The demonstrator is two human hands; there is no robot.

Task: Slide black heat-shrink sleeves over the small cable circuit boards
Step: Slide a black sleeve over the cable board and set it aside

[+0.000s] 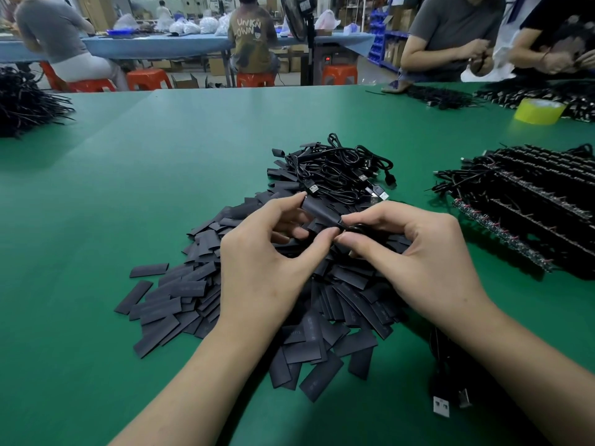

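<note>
On a green work table [154, 149], straight ahead of the wearer, lies a broad heap of flat black heat-shrink sleeves [180, 300]. Behind it sits a tangle of thin black USB cables [341, 169]. To the right, well apart, cables with small circuit boards [528, 207] lie in stacked rows.

Both hands meet above the heap. The left hand [267, 255] is curled, holding one sleeve [318, 211] lengthwise, forefinger at its far end and thumb near its close end. The right hand [418, 252] pinches thumb and forefinger at the sleeve's close end, around something dark, probably the cable. The board itself is hidden, so whether it is already inside cannot be told.

Judging by looks, a sleeve is very light, thin and soft-walled, and lies pressed flat. It likely needs a gentle squeeze at the edges to open its mouth. Its matte skin should not be slippery. The board is probably rigid, with delicate wire joints, so it is best held by its edges or by the cable just behind it.

The table mat looks smooth and matte. A yellow tape roll [539, 111] stands far right, and a cable bundle [22, 101] far left. Beyond are other seated workers, red stools [148, 79], a standing fan [297, 14] and a blue-covered bench [154, 46].
</note>
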